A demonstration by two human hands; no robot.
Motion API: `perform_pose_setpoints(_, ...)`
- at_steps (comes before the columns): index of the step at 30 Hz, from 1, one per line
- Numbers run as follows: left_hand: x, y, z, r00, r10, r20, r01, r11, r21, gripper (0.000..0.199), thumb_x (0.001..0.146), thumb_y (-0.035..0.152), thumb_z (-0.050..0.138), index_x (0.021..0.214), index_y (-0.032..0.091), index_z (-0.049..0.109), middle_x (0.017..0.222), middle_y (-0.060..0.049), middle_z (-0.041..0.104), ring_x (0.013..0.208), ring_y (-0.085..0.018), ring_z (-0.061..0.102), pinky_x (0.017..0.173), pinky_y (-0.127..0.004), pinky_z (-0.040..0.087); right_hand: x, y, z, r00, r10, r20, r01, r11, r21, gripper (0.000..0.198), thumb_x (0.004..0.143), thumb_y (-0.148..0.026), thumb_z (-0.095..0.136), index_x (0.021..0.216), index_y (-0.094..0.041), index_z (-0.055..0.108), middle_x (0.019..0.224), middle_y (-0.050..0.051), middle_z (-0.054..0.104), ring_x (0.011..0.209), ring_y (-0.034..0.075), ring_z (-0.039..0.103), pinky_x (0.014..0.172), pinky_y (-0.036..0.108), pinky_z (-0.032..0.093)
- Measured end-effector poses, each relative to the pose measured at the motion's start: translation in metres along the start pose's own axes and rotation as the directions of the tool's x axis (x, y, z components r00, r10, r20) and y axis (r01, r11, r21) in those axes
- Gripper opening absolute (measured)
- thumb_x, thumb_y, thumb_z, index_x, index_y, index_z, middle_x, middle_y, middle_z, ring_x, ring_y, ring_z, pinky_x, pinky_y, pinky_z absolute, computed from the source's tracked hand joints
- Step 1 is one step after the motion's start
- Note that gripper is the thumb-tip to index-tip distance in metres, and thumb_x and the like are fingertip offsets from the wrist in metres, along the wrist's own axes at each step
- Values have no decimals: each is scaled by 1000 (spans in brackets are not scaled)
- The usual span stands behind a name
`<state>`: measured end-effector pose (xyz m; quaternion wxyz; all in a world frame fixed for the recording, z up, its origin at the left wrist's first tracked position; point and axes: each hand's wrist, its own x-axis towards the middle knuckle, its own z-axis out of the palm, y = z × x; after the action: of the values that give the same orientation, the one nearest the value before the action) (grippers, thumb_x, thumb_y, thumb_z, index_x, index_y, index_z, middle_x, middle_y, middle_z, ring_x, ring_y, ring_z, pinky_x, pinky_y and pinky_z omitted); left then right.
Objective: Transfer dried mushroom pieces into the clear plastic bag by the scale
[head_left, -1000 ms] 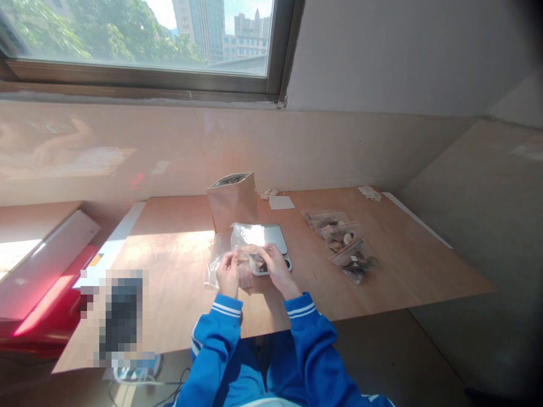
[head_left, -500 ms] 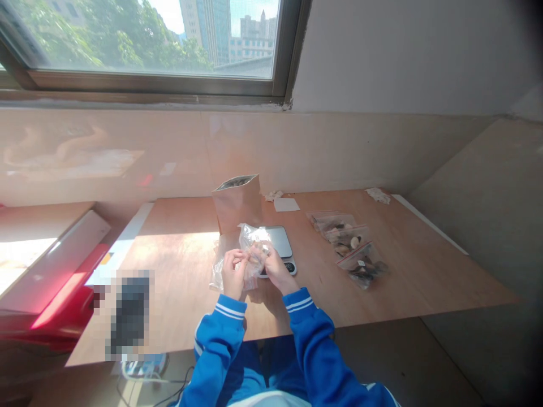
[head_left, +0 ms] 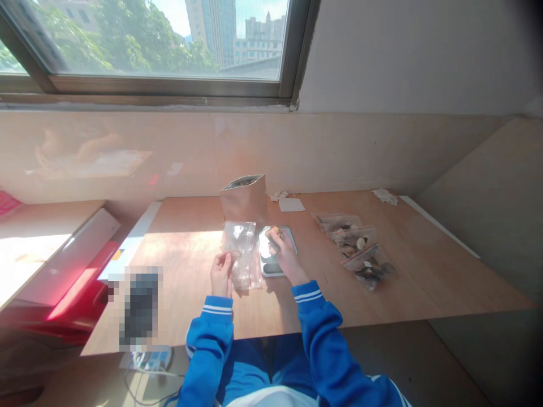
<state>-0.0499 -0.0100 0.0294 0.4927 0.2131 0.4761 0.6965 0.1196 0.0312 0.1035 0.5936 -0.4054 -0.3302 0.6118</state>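
At the far left of the light brown wooden table [head_left: 178,316], a pixelated dark block [head_left: 139,308] stands near the front edge, unchanged.

The left hand [head_left: 221,275] now holds the clear, crinkled plastic bag [head_left: 240,254] alone. Half a second ago both hands worked on this bag together in front of the scale. The fingers [head_left: 224,261] are curled together on the bag's left edge, pinching the film. The bag now sits to the left of the scale, its lower part on the table; whether it is open at the top cannot be told.

Behind it stands the upright brown paper pouch [head_left: 245,198], its mouth open.

The right hand [head_left: 283,251] has left the bag and moved onto the flat silver digital kitchen scale [head_left: 275,251]. Its fingers are drawn together around a small pale piece [head_left: 274,230] above the platform; the piece is too small to identify. Judged from this, bag handling has given way to a weighing step.

At the right, three sealed clear bags of dark and pale pieces [head_left: 356,249] lie in a diagonal row, well apart from both hands.
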Motion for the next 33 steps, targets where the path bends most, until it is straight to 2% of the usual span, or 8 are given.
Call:
perform_pose_setpoints(4,8,-12,-12,995,-99,6,100,995,-16,39,66,45,82,86,21,59,81,0,64,82,-16,64,80,-31,50,33,-37,19,987,-156,48,159,985,-71,40,68,-50,75,87,-25,50,78,-3,57,56,9,49,44,21,38)
perform_pose_setpoints(6,11,-15,-15,990,-138,23,139,990,-24,37,67,42,81,87,20,59,83,-1,64,82,-15,64,79,-30,49,57,-59,39,953,-278,121,292,949,-123,42,71,-54,72,90,-25,49,85,-2,57,60,9,50,46,20,40)
perform_pose_setpoints(11,15,-21,-17,981,-187,47,190,980,-57,38,71,40,78,95,19,59,91,-3,66,83,-15,64,79,-29,48,125,-98,98,784,-551,286,620,724,-303,35,89,-52,53,107,-23,44,98,2,58,82,13,56,72,25,48)
perform_pose_setpoints(15,18,-25,-19,978,-205,44,209,971,-116,48,61,40,85,94,19,58,89,-2,67,79,-14,64,78,-28,47,157,-94,129,675,-623,396,737,598,-315,29,89,-46,52,104,-22,47,97,3,58,92,17,55,87,30,45)
perform_pose_setpoints(18,20,-27,-20,976,-215,45,220,963,-156,47,60,39,86,93,19,59,88,-1,67,77,-13,64,76,-27,46,160,-82,136,618,-610,496,782,545,-302,20,86,-39,54,93,-22,48,89,1,56,87,16,53,87,30,44)
perform_pose_setpoints(21,19,-26,-19,972,-232,49,237,954,-183,43,62,36,86,93,20,60,89,0,68,78,-12,64,77,-26,46,151,-78,134,599,-532,599,790,514,-333,13,83,-33,53,86,-22,47,83,0,53,80,15,50,81,29,44)
perform_pose_setpoints(27,16,-22,-16,966,-252,51,257,941,-219,50,59,35,88,95,18,59,89,-2,68,78,-12,64,76,-25,45,139,-88,121,615,-399,680,779,442,-445,11,78,-27,52,77,-22,43,70,-5,43,65,13,39,66,26,37)
perform_pose_setpoints(33,15,-20,-16,963,-266,49,270,935,-231,48,62,33,87,97,17,58,88,-2,67,77,-12,64,75,-25,44,136,-97,99,623,-323,712,779,331,-532,14,82,-31,50,74,-22,45,67,-4,47,64,13,42,65,25,34)
